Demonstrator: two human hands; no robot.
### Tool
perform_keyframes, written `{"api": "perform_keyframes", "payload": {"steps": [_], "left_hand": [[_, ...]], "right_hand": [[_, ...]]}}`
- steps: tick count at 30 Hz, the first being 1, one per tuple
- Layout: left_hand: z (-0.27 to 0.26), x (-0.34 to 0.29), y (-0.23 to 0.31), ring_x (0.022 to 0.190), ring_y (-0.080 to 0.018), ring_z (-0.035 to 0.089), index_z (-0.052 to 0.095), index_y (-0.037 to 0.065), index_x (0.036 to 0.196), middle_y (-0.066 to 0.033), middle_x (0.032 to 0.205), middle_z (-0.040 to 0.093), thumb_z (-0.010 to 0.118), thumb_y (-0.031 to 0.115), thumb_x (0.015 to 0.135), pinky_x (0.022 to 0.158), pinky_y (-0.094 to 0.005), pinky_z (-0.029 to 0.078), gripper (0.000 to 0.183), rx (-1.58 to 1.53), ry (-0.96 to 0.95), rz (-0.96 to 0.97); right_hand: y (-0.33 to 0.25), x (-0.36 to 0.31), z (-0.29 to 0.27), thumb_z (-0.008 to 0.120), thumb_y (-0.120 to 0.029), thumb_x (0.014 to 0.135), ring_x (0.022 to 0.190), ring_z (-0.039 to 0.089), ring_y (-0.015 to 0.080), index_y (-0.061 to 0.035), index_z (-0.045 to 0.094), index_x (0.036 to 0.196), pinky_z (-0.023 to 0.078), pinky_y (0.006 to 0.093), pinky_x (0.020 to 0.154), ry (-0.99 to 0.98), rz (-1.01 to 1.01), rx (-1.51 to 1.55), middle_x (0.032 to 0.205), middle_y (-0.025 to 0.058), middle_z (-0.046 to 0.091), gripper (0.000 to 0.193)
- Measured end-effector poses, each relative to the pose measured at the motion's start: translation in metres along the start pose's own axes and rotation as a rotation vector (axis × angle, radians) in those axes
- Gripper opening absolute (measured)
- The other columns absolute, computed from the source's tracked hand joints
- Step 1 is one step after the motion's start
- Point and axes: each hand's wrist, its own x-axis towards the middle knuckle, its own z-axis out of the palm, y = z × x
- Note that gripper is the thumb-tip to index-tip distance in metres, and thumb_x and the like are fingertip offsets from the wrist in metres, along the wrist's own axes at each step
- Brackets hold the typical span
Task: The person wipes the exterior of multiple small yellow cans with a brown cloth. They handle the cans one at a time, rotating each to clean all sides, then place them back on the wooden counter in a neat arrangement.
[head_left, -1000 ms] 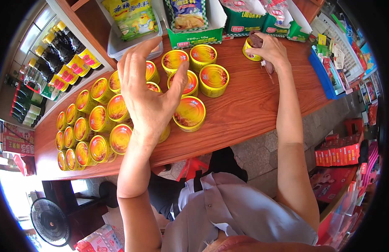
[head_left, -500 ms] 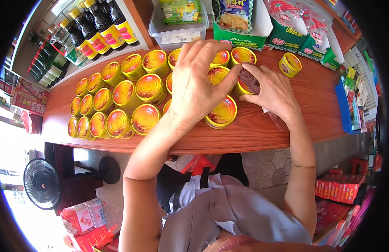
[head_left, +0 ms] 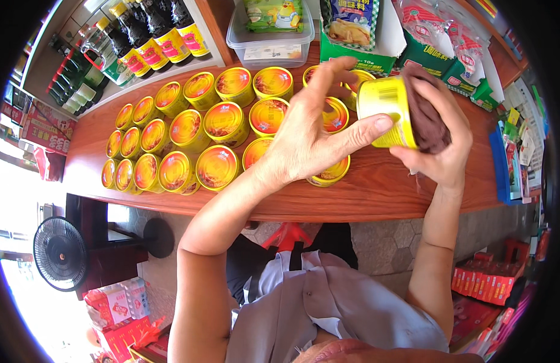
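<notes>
While the right hand (head_left: 454, 145) grasps a yellow tin (head_left: 386, 107) through a bunched brown cloth (head_left: 428, 118), its thumb set low and its fingers curled over the top, the left hand (head_left: 307, 136) stands spread at the tin's other side. From where I'm standing, the left thumb crosses in front of the tin's wall, but I can't tell whether it touches; those fingers look released rather than closed on anything. The tin is up off the bench (head_left: 376, 190), tipped onto its side, near the right end of the rows of standing tins (head_left: 223, 120). The cloth hides the end it covers. To wipe it well, I'd say, steady the wall between left thumb and fingers, so the right can loosen enough to work the cloth round the rim. I'd hold it clear of the nearest tins, since a slip could knock one.
</notes>
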Motion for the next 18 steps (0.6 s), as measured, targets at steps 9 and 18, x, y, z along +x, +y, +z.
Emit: {"api": "perform_keyframes", "payload": {"steps": [9, 18], "left_hand": [[0.004, -0.011, 0.006, 0.107, -0.0126, 0.058, 0.044, 0.006, 0.133, -0.0070, 0.117, 0.060, 0.071, 0.039, 0.100, 0.093, -0.0315, 0.051, 0.054, -0.581, -0.171, -0.170], [0.012, -0.012, 0.001, 0.103, -0.0125, 0.058, 0.043, 0.005, 0.134, -0.0089, 0.115, 0.062, 0.064, 0.033, 0.103, 0.090, -0.0295, 0.049, 0.047, -0.383, 0.107, 0.215]], "right_hand": [[-0.010, -0.005, 0.037, 0.098, -0.035, 0.062, 0.106, 0.069, 0.0368, 0.0030, 0.066, 0.128, 0.058, 0.0430, 0.088, 0.076, -0.253, -0.230, 0.123, 0.0231, 0.067, 0.082], [-0.021, -0.013, 0.032, 0.092, -0.032, 0.075, 0.105, 0.072, 0.0406, 0.0075, 0.069, 0.121, 0.058, 0.0436, 0.088, -0.031, -0.175, -0.263, 0.117, 0.0292, 0.069, 0.065]]}}
